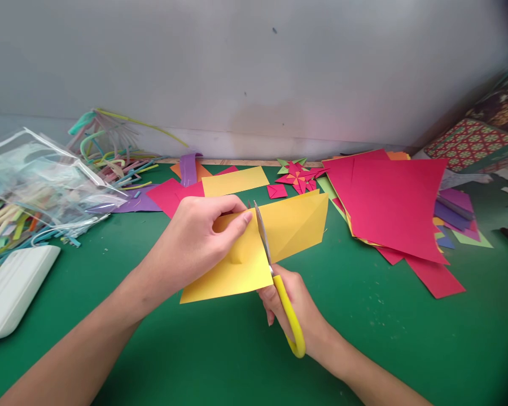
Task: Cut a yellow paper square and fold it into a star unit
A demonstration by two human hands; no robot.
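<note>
A creased yellow sheet of paper (296, 225) is held above the green table. My left hand (209, 231) pinches its left part, with the thumb on top near the upper edge. Yellow-handled scissors (290, 316) are in my right hand (298, 304), below and right of the left hand. Their blades lie across the sheet from its lower edge up to the top edge, close to my left thumb, and the paper is parted along them. The fingers of my right hand are wrapped round the handles and partly hidden by them.
Red sheets (393, 203) are stacked at the right. Red and green folded stars (298, 177) and a yellow strip (236, 181) lie at the back. At the left are a clear plastic bag (46, 175), colourful paper strips and a white device (19, 293). A grey wall (254, 67) stands behind.
</note>
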